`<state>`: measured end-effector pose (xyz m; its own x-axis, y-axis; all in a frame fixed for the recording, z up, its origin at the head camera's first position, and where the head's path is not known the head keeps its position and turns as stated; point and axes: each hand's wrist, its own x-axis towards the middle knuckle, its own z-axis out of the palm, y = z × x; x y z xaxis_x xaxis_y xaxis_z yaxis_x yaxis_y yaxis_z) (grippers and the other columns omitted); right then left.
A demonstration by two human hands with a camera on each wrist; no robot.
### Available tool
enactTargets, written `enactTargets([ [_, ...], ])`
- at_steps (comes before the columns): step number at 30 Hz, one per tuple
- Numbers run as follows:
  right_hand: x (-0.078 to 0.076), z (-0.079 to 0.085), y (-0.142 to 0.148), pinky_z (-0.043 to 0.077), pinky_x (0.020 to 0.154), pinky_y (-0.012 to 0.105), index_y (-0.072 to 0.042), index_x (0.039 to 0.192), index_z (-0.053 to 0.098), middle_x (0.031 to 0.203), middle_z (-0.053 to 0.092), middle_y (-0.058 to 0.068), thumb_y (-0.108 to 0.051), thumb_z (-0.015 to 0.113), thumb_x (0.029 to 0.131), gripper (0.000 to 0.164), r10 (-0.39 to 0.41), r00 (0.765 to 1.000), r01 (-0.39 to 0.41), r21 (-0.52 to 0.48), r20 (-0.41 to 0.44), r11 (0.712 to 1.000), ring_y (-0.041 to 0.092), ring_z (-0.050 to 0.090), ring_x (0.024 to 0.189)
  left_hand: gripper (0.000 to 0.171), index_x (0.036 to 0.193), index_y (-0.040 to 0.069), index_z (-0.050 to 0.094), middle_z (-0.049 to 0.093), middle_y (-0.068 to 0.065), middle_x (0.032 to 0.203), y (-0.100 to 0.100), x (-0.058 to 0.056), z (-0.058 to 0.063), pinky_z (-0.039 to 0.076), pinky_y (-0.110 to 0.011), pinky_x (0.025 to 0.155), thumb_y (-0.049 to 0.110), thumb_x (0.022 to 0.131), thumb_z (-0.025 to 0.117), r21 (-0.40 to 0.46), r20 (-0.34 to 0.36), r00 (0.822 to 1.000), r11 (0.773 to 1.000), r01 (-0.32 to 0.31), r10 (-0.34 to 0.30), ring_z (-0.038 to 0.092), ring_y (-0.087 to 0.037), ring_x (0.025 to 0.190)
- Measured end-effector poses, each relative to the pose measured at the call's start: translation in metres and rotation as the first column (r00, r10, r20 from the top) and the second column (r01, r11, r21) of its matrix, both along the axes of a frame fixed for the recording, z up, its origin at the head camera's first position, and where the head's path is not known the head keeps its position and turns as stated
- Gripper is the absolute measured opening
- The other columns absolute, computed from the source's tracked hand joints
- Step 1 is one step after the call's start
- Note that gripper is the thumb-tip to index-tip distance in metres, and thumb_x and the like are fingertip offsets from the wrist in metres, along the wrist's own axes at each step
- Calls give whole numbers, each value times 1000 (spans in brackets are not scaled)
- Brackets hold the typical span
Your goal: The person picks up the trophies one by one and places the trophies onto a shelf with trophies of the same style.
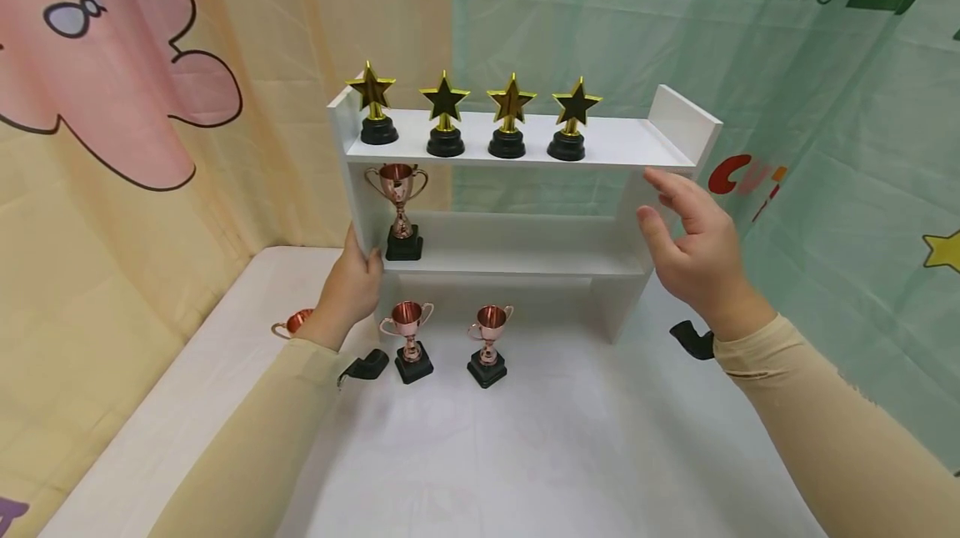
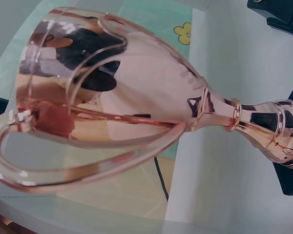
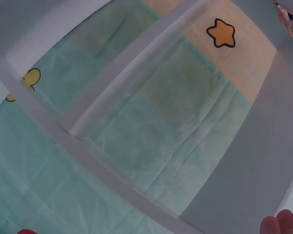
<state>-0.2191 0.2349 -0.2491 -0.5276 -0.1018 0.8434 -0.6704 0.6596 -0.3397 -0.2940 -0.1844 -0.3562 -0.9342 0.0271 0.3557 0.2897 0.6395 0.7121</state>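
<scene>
My left hand (image 1: 348, 288) grips the left side panel of a white shelf (image 1: 510, 244), thumb at its front edge and fingers along the outside. At the right panel, my right hand (image 1: 701, 246) is raised with fingers extended and thumb apart, holding nothing; its fingertips (image 3: 285, 222) show low in the right wrist view. A copper trophy cup (image 1: 397, 183) stands at the left end of the middle shelf. On the table before the unit are two more trophy cups, one left (image 1: 407, 319) and one right (image 1: 491, 323). One copper cup (image 2: 132, 87) looms large in the left wrist view.
Four gold star trophies on black bases line the top shelf, the leftmost star trophy (image 1: 371, 96) near the left panel. Another copper cup (image 1: 300, 321) lies partly hidden behind my left wrist. A white cloth covers the table (image 1: 540, 463); printed curtains (image 1: 847, 146) hang behind.
</scene>
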Motion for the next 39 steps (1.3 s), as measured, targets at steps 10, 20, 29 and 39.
enactTargets([
  [10,6,-26,12,43,113,64,1,141,64,148,62,21,-6,68,94,48,-64,998,65,154,-13,986,42,52,140,65,168,9,5,39,-36,160,0,-1,0,38,-71,116,21,112,36,4,-1,1000,1000,2,-2,46,-56,143],
  [20,4,-51,27,33,121,67,4,143,61,154,52,30,-30,63,100,54,-75,995,90,241,-73,966,53,42,146,65,168,8,6,40,-36,159,0,0,0,37,-70,117,20,112,36,1,-9,1000,1000,-1,1,46,-56,143],
  [29,7,-67,40,26,121,75,3,149,55,163,38,34,-54,55,105,73,-144,989,127,328,27,936,57,26,154,65,168,8,6,39,-35,160,0,-1,0,37,-70,118,19,112,37,3,-5,1000,1000,-4,4,45,-55,144],
  [39,11,-77,46,24,117,81,1,155,48,169,27,32,-30,74,95,72,-205,966,143,339,156,930,58,19,155,65,168,9,5,38,-35,161,1,0,1,36,-70,118,20,112,36,2,1,1000,1000,0,0,44,-55,145],
])
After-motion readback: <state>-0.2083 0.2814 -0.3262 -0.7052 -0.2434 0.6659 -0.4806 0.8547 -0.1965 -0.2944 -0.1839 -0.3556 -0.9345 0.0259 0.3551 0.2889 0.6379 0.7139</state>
